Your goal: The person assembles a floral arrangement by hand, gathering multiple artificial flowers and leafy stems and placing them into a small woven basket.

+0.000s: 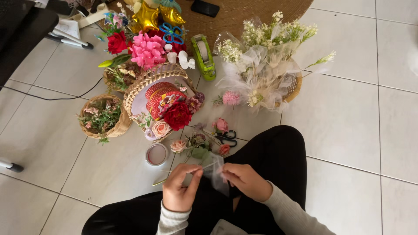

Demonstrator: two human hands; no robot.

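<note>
I see my left hand point(179, 188) closed, its fingertips pinching a thin green stem point(185, 170) that runs low across the floor tiles point(348, 126) in front of my knees. My right hand point(244, 180) is closed too, gripping a scrap of sheer white tulle point(216, 170) that stands up between the two hands, just above my black-trousered lap. The stem and tulle meet where the hands come together.

Just beyond the hands lie loose artificial blooms: a peach rose point(178, 146), a pink rose point(221, 125) and a small red one point(224, 149), with black-handled scissors point(227, 138) among them. A round roll of tape point(156, 154) sits to their left. Farther out stands a wicker basket point(143, 85) holding a red patterned box point(159, 95) and a big red flower point(177, 115), a smaller basket point(117, 128) of pale sprigs beside it, a green tape dispenser point(203, 56), and a tulle-wrapped white bouquet point(265, 61) to the right.
</note>
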